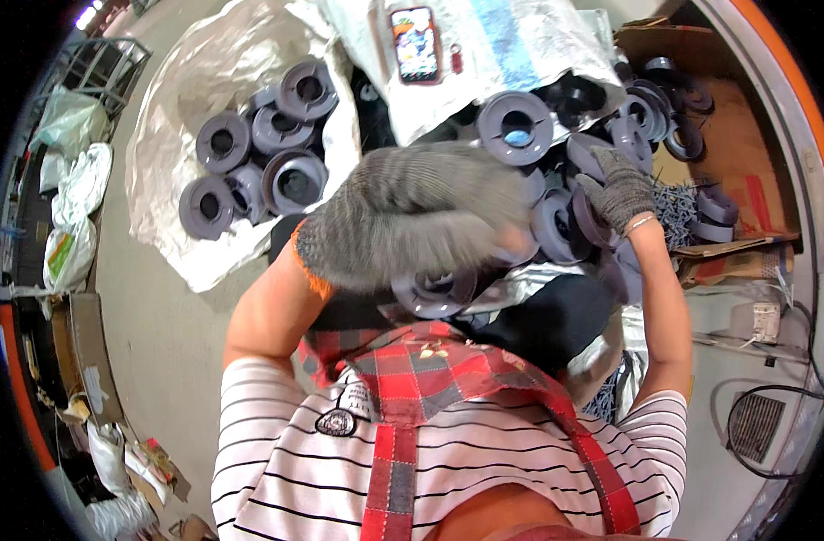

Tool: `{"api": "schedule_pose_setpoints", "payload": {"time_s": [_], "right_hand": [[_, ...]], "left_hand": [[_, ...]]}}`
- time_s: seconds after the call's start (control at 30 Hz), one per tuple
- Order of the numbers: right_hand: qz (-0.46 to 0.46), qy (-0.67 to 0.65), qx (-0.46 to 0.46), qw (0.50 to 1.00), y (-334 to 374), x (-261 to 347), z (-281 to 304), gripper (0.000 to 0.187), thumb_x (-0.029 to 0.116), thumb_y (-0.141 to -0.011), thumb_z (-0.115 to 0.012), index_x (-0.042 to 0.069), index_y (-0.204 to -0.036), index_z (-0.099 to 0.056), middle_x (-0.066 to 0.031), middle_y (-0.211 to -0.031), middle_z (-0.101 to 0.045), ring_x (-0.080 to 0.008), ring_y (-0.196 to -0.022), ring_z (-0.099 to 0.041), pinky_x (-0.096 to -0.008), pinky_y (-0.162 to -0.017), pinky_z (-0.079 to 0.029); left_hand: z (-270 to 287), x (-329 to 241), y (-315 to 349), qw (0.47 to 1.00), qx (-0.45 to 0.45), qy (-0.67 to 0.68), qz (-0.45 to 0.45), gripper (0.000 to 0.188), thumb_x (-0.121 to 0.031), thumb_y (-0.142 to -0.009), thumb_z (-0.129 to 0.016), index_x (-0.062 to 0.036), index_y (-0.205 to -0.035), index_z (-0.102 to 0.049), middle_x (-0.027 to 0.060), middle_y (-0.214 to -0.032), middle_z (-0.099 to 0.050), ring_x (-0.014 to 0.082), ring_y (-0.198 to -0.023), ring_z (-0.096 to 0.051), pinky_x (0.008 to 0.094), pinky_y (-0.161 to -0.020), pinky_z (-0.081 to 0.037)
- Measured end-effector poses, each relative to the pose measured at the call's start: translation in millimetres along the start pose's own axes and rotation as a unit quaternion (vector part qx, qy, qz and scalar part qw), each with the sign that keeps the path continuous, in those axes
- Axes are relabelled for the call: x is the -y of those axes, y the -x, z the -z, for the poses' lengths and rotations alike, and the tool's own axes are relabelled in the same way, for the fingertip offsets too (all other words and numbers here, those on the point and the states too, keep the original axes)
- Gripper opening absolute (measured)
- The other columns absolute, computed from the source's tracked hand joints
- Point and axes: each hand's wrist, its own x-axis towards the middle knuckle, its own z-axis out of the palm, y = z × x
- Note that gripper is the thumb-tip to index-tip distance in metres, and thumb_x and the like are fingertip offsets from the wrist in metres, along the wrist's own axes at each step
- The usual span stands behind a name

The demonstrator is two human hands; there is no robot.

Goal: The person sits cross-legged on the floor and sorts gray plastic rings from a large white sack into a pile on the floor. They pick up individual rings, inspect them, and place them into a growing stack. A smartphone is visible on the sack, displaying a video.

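Observation:
My left hand (403,216), in a grey knitted glove with an orange cuff, is smeared by motion above my lap. Its fingers cannot be made out, nor whether anything is in them. On the right, my right hand (618,187), gloved in grey too, has its thumb and fingers around the edge of a grey plastic flanged ring (585,151) in a heap of similar rings. Just below the left glove, another flanged ring (434,293) lies by my lap, partly covered. A further ring (515,129) with a round central hole sits at the heap's far side.
An open white sack (182,135) at the left holds several grey rings. A phone (416,45) lies on white sacking (367,22) ahead. To the right, a cardboard box (746,117) contains rings and thin grey pieces (673,212). A black cable (746,392) loops nearby.

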Motion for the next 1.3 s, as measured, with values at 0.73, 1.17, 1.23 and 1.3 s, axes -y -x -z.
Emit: {"api": "schedule_pose_setpoints", "payload": {"time_s": [0.73,1.17,1.23,1.3], "right_hand": [[0.190,-0.248,-0.007,0.950,15.1,243.3,-96.5,0.051,0.033,-0.081,-0.061,0.001,-0.120,-0.052,-0.0222,-0.118,-0.054,-0.0367,-0.113,-0.049,-0.0421,-0.098,-0.038],[-0.089,-0.286,0.025,0.954,-174.3,314.3,-125.3,0.094,0.059,-0.067,-0.067,-0.010,-0.126,-0.043,-0.0292,-0.129,-0.048,-0.0375,-0.120,-0.048,-0.0387,-0.101,-0.039],[-0.099,-0.260,0.032,0.960,-204.6,331.6,-132.5,0.097,0.060,-0.063,-0.069,-0.010,-0.125,-0.044,-0.0286,-0.123,-0.053,-0.0377,-0.115,-0.053,-0.0388,-0.096,-0.043],[-0.117,-0.304,0.107,0.939,-225.4,334.7,-137.6,0.096,0.064,-0.059,-0.072,-0.009,-0.118,-0.053,-0.0279,-0.118,-0.057,-0.0353,-0.111,-0.057,-0.0377,-0.092,-0.046]], "left_hand": [[-20.4,-46.8,77.5,0.955,0.102,-0.122,-0.249,0.033,-0.008,-0.076,-0.074,-0.0025,-0.106,-0.061,0.0070,-0.097,-0.063,0.0160,-0.091,-0.059,0.0306,-0.082,-0.048],[268.0,13.3,146.7,0.681,-0.483,-0.547,-0.059,0.078,-0.042,-0.068,-0.079,-0.0005,-0.127,-0.049,0.0228,-0.121,-0.053,0.0336,-0.116,-0.049,0.0419,-0.101,-0.036],[364.5,34.4,192.9,0.411,-0.480,-0.767,0.107,0.104,-0.059,-0.061,-0.074,-0.0018,-0.139,-0.034,0.0276,-0.136,-0.040,0.0416,-0.129,-0.035,0.0450,-0.109,-0.024],[391.2,35.1,206.8,0.405,-0.461,-0.750,0.248,0.106,-0.057,-0.063,-0.073,-0.0044,-0.143,-0.027,0.0301,-0.138,-0.035,0.0424,-0.130,-0.033,0.0456,-0.108,-0.028]]}}
